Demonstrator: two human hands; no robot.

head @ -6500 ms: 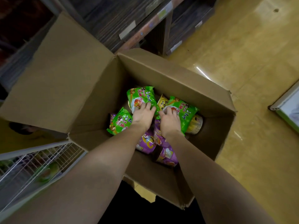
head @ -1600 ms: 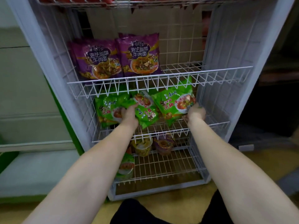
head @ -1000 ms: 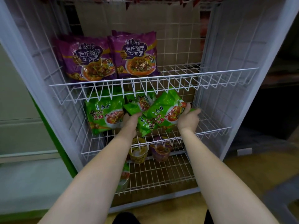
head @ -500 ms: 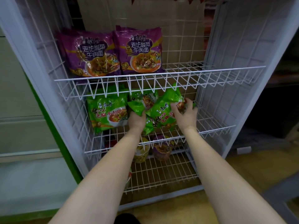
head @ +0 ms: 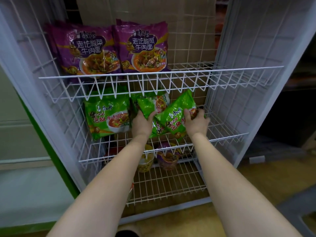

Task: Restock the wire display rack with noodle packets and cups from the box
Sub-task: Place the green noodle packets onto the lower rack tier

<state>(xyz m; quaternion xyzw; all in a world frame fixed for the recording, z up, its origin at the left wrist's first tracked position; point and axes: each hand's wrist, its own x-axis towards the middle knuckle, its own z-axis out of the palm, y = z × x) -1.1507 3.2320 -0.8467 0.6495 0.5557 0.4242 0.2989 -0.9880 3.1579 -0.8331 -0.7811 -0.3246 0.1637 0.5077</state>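
Purple packets (head: 109, 48) line the white wire rack's (head: 222, 71) top shelf; left hand (head: 142, 124) and right hand (head: 196, 123) each grip tilted green noodle packets (head: 172, 115) on the middle shelf. Shelf space remains; box unseen.

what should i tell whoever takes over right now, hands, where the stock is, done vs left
Left hand: grips a green packet at its lower corner, on the middle shelf.
Right hand: fingers curled over a second, tilted green packet, right of the first.
Placed: two purple packets upright on the upper shelf; one green packet upright at the middle shelf's left; a yellow cup and a purple cup on the bottom shelf.
Left: stand the two held packets upright, then fill the free right side of the shelves. The box is out of view.
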